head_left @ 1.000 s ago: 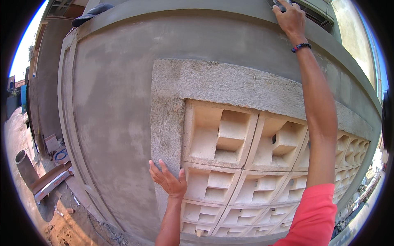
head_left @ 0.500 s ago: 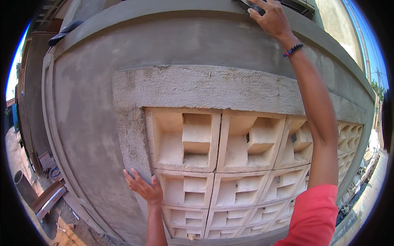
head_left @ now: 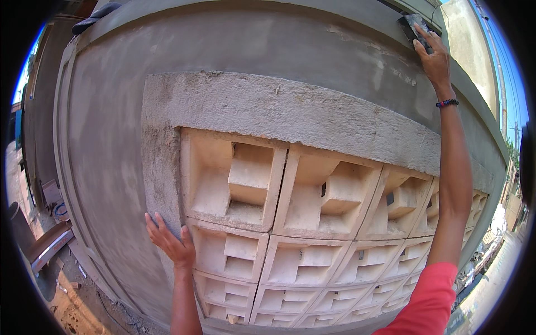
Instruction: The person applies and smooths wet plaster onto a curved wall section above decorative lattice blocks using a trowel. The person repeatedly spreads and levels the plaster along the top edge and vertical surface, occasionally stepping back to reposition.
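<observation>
Two hands: one at 8 o'clock, one at 2 o'clock, both up at a grey plastered wall (head_left: 106,167).
Right hand (head_left: 436,64): arm stretched high; its fingers lie over a dark block-shaped tool (head_left: 411,27), thumb set apart along the near side, gripping it; how the far fingertips close cannot be told.
Dark tool: between 1 and 2 o'clock, at the ledge (head_left: 357,12) along the wall's top; whether its face touches the plaster cannot be told.
Left hand (head_left: 176,245): fingers spread and bare, laid on the rough plaster band (head_left: 279,103), thumb beside the pale blocks.
Rough band: raised and coarse, running from 12 o'clock toward 3 and down the 9 o'clock side.
Pale blocks (head_left: 248,173): hollow, stepped inside, set in rows from the centre down to 5 o'clock.
Wrist and arm: a dark beaded bracelet (head_left: 446,103) just below the right hand; a red sleeve (head_left: 430,296) at 5 o'clock.
Cap (head_left: 95,18): dark, resting on the ledge at 10 o'clock.
Ground: sandy soil (head_left: 72,310) at 8 o'clock, near a long brown-and-white piece (head_left: 50,245).
</observation>
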Demonstrator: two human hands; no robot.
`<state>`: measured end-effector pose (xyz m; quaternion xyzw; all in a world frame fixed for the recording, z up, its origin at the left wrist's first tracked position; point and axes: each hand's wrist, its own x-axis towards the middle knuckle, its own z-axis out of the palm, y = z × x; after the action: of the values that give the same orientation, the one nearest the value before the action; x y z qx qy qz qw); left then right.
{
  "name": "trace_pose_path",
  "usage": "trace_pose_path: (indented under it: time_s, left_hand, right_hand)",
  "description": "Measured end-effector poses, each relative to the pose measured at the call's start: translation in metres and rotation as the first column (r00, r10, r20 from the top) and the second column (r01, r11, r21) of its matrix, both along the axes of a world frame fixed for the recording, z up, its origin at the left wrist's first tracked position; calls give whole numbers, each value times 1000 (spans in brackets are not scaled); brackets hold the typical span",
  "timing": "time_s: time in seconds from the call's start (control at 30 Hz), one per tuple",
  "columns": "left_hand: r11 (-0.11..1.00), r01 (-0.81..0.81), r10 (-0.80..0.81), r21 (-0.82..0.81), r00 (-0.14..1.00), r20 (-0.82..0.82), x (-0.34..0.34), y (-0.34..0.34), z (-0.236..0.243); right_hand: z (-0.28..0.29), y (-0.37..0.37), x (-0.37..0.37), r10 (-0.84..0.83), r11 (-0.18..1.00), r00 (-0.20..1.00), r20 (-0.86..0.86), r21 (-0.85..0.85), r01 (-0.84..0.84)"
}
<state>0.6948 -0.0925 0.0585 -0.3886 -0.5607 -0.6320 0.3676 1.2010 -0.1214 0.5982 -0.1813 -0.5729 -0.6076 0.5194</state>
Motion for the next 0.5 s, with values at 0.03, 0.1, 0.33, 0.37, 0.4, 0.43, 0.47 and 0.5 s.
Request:
trace_pose_path:
  time_s: [0.03, 0.1, 0.33, 0.37, 0.4, 0.43, 0.47, 0.5]
  left_hand:
    - [1000, 6, -6, 6, 1000, 6, 2, 2, 2]
    - [1000, 9, -9, -1, 1000, 4, 5, 1, 3]
    - [1000, -25, 25, 9, 1000, 6, 0, -1, -2]
    - [1000, -17, 17, 6, 1000, 11, 3, 2, -2]
    - [1000, -5, 5, 3, 1000, 6, 5, 6, 2]
    - [1000, 6, -6, -8, 1000, 15, 7, 10, 1]
    - [1000, 17, -17, -13, 1000, 11, 7, 14, 0]
    - [1000, 10, -10, -15, 1000, 7, 6, 14, 0]
  right_hand:
    - [11, -3, 13, 47, 996, 997, -59, -75, -52]
    - [10, -1, -19, -40, 999, 992, -121, -37, 36]
    - [-11, 3, 2, -95, 994, 995, -36, 43, 97]
    - [0, -2, 7, -72, 997, 988, -133, -30, 69]
    - [6, -8, 12, -59, 994, 969, -241, -99, 36]
    - [19, -4, 7, -91, 996, 973, -212, -25, 88]
    - [22, -3, -9, -126, 989, 973, -195, 53, 139]
    - [3, -1, -48, -74, 993, 986, -150, 84, 88]
